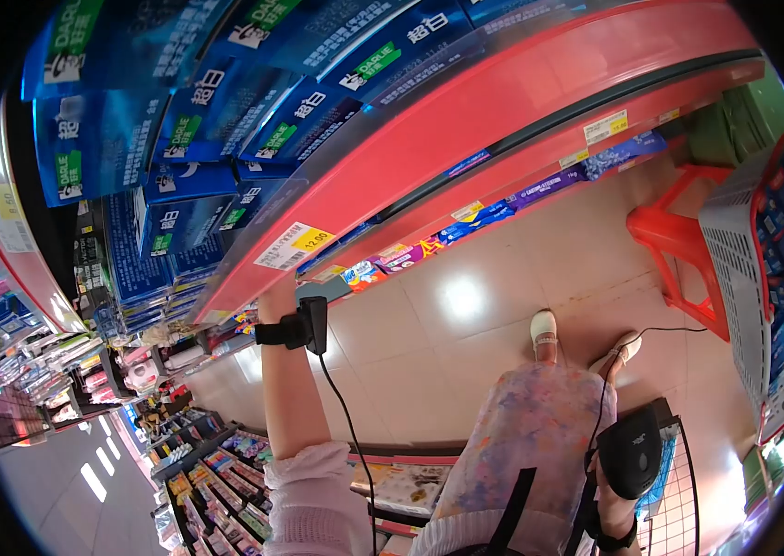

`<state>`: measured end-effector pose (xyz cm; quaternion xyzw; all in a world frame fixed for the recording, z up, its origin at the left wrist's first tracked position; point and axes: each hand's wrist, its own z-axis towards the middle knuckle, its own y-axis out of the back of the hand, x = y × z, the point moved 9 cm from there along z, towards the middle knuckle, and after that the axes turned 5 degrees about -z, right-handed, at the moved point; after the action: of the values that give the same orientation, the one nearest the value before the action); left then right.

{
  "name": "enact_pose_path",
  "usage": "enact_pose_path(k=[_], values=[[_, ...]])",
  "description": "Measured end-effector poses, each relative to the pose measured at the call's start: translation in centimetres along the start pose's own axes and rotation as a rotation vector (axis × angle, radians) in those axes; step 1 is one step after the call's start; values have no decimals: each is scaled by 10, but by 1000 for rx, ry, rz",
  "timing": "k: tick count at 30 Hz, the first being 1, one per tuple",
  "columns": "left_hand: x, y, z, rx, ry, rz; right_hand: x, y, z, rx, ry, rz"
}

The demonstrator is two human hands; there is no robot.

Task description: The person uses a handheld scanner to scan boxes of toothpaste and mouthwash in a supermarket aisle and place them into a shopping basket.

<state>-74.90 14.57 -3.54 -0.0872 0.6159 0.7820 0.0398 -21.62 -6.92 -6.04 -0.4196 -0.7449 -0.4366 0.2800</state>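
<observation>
My left arm reaches up to the red shelf edge [466, 102], which hides the hand beyond the wrist; its fingers do not show. A black device [318, 324] with a cable is strapped to that wrist. Above the edge are stacked blue Darlie toothpaste boxes [188, 218], some lying at angles. A price label [295, 243] sits on the edge near my left wrist. At the lower right, my right hand [611, 505] is closed around a black barcode scanner [633, 452], held beside my patterned skirt. A dark strap is around the right wrist.
A lower red shelf holds coloured packets [471, 227]. At right, a red stool [679, 246] supports a grey crate [739, 278] of blue packages. A wire basket [679, 482] stands by my right hand. More stocked shelves [216, 482] lie at lower left. Cables trail from my wrists.
</observation>
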Motion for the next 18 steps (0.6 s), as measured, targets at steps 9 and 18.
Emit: enact_pose_path(k=[9,18], values=[[-8,-16,-18,-138,-228,87,-3,-5,0,23,-46,29],[-88,8,21,223,346,-6,-8,-8,-4,-15,-78,115]])
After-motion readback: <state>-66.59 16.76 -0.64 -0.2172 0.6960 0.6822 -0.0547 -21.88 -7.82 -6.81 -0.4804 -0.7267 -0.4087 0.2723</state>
